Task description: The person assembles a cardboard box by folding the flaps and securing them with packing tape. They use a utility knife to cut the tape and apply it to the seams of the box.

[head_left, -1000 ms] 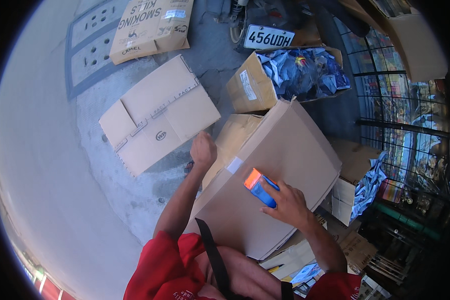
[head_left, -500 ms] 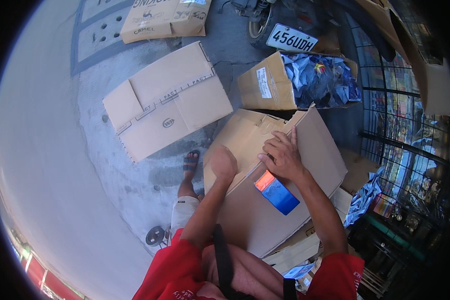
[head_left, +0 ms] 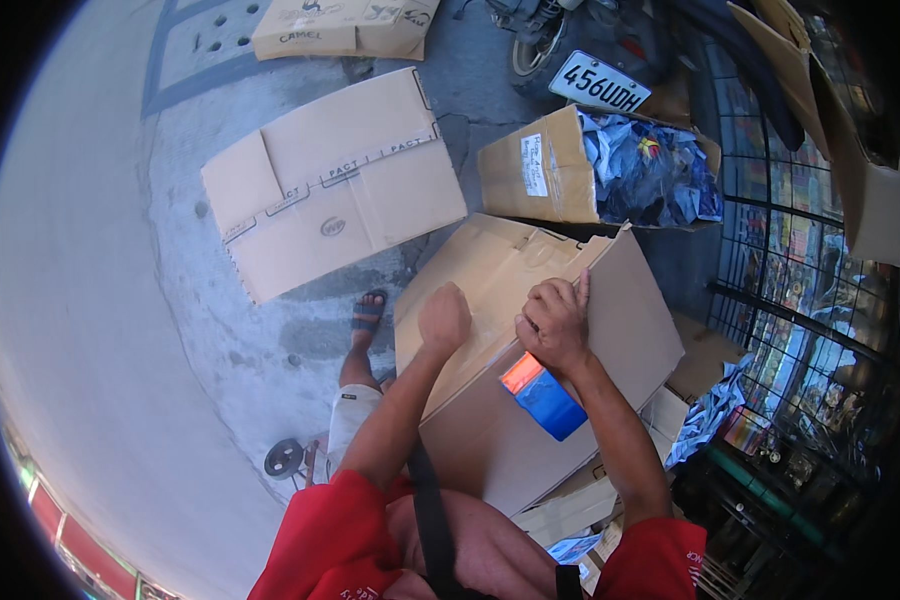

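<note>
Grey concrete ground [head_left: 220, 350] lies leftward of both hands, set apart: left hand [head_left: 444, 318] fisted over large carton [head_left: 630, 330], contact unclear; right hand [head_left: 555, 320] clasping its edge, best braced firmly; blue-and-orange block [head_left: 547, 403] by right wrist.

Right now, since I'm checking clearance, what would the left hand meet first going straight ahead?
Probably the open box of blue filling, unless the left hand first catches the nearer box; depth is unclear.

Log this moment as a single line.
left hand: fisted over large carton, contact unclear; right hand: at large carton's edge; blue-and-orange item: lying on large carton; closed carton: on floor, left
</note>
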`<state>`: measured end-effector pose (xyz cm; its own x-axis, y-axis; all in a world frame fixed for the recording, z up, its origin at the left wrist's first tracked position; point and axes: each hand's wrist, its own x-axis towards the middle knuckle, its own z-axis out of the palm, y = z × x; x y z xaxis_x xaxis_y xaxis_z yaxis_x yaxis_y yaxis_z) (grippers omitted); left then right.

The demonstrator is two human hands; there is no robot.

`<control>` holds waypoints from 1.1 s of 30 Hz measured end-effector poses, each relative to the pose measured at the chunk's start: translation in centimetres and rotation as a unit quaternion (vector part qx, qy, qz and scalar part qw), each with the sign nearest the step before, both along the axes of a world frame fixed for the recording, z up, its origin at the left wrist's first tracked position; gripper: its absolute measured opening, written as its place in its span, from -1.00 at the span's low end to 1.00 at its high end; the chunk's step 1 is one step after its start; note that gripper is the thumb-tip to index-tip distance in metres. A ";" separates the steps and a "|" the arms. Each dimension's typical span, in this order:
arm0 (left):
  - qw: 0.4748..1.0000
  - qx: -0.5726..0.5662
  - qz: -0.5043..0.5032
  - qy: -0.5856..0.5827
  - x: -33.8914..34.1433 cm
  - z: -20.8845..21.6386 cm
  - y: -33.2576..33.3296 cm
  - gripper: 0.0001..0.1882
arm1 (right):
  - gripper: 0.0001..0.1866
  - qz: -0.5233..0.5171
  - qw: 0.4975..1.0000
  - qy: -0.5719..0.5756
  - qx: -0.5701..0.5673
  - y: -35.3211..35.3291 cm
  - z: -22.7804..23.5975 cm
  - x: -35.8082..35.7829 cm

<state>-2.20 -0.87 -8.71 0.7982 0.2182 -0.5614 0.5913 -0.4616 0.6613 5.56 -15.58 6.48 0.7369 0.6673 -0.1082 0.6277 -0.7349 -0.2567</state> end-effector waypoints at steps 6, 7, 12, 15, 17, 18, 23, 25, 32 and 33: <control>0.999 -0.019 -0.041 0.000 -0.4 -0.5 1.9 -0.69 | -0.84 -0.015 1.000 -0.004 -0.004 0.3 -0.2 -0.9; 0.999 -0.031 -0.042 0.002 -0.5 -0.7 2.2 -0.68 | -0.84 0.003 1.000 -0.011 0.011 0.4 -0.3 -1.0; 0.985 -0.129 -0.113 -0.006 -0.1 -2.1 4.9 -0.61 | -0.83 0.014 0.999 -0.023 -0.018 0.0 -0.7 -0.8; 0.973 -0.179 -0.141 -0.021 1.6 -3.0 6.5 -0.55 | -0.84 0.023 0.999 -0.034 -0.012 -0.2 -1.0 -0.9; 0.971 -0.183 -0.154 -0.019 2.3 -2.9 7.2 -0.54 | -0.85 0.028 0.998 -0.041 -0.028 -0.3 -1.0 -0.8; 0.969 -0.187 -0.157 -0.027 2.4 -2.7 7.4 -0.53 | -0.85 0.035 0.999 -0.036 -0.017 -0.4 -0.9 -0.7; 0.971 -0.211 -0.113 -0.016 2.0 -0.9 7.3 -0.50 | -0.91 0.059 0.998 -0.027 -0.010 -1.3 -0.3 0.8; 0.972 -0.211 -0.106 -0.013 1.9 -0.6 6.9 -0.48 | -0.90 0.052 0.998 -0.020 -0.020 -1.7 -0.3 1.0; 0.976 -0.206 -0.066 -0.013 0.8 -0.5 5.8 -0.42 | -0.92 0.051 0.998 -0.033 -0.031 -2.0 -0.7 0.7; 0.976 -0.213 -0.054 -0.015 0.6 -0.4 5.8 -0.42 | -0.91 0.053 0.997 -0.033 -0.033 -2.0 -0.6 0.9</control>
